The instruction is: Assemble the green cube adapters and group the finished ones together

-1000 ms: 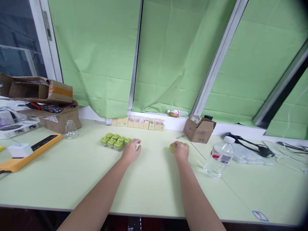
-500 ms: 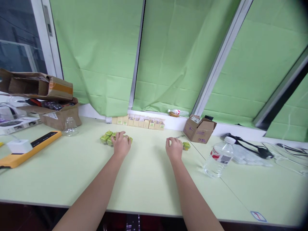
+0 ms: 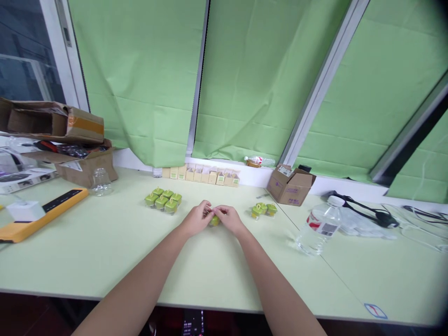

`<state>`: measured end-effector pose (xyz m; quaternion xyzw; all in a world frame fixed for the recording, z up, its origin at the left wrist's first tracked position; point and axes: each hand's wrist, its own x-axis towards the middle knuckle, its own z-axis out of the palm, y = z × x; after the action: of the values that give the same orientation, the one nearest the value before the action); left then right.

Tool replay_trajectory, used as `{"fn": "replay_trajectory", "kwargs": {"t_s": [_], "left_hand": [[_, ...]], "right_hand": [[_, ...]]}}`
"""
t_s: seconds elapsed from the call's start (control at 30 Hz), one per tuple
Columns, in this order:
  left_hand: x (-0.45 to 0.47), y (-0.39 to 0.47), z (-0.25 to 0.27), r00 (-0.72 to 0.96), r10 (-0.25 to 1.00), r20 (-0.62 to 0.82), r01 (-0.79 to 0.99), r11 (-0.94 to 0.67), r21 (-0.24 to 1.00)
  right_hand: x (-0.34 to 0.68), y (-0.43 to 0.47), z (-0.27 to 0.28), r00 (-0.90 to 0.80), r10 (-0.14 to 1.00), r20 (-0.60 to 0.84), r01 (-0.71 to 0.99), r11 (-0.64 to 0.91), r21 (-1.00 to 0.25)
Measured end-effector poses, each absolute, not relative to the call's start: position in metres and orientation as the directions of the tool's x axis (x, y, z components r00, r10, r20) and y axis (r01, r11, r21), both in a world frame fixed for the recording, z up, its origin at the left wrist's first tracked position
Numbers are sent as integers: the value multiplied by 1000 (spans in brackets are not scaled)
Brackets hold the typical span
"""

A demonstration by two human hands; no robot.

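Green lids top the six cups (image 3: 163, 201) grouped at our left and the smaller group of cups (image 3: 263, 210) at our right. Behind runs a row of little boxes (image 3: 201, 176), then a cardboard box (image 3: 291, 185); a water bottle (image 3: 320, 227) stands on the worktop (image 3: 213, 275) beyond our right forearm. Between both groups, our left hand (image 3: 199, 219) and right hand (image 3: 228, 218) are together, fingertips pinched on a lidded cup (image 3: 214, 221). Its lid faces up; our fingers hide any long axis.
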<state>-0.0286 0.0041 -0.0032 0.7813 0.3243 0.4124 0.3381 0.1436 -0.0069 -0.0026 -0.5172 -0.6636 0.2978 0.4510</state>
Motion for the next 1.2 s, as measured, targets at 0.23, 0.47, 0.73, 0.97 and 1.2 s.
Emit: {"fn": "replay_trajectory", "kwargs": {"t_s": [0.23,0.47,0.73,0.97,1.2], "left_hand": [[-32,2,-5,517,774,366,226,-536,813],[-35,7,-6,516,766,384,282,-575,768],[-47,29,-18,339,809,480,570,-583,580],[-42,11,1,393,655,645,540,-732,414],[-21,-6,1,508,663,551,196,-711,675]], "right_hand": [[147,-13,2,-166,952,257,333,300,-894],[153,-15,15,5,976,216,-101,215,-971],[169,-8,13,103,980,-170,-426,-111,-898],[159,-17,11,-111,978,-177,-229,-199,-953],[161,-22,12,-305,929,-209,-122,-256,-959]]}}
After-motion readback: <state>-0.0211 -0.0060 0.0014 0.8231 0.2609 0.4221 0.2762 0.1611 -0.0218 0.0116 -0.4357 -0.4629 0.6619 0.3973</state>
